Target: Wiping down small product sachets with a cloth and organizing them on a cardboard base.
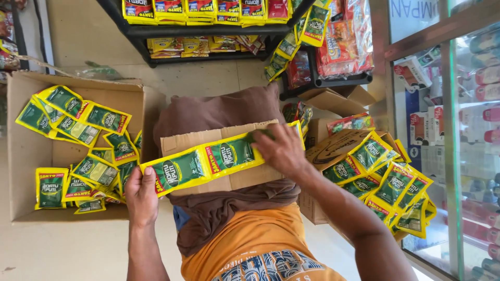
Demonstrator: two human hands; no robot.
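Head view: I am looking down at a strip of joined yellow-and-green sachets (208, 160) that is lying across a piece of cardboard (229, 156) on my lap.
Landmark: I am placing everything relative to that cardboard piece.
Strip axis: its long axis is running left to right across the cardboard, tilting up toward my right, with the lower end overhanging the cardboard's left edge.
Left hand (141, 196): it is closing around the overhanging lower end of the strip, thumb on top, just off the cardboard's lower left corner.
Right hand (281, 151): it is lying palm-down and spread on the strip's upper end, pressing it onto the cardboard's right part; it is pressing, not pinching.
Nearer hand: both are touching the strip, one at each end, so the middle sachets are lying between them.
Open box (31, 151): it is sitting on the floor left of the cardboard, holding loose sachets of the same kind.
Sachet heap (385, 182): more strips are piling on a carton right of the cardboard.
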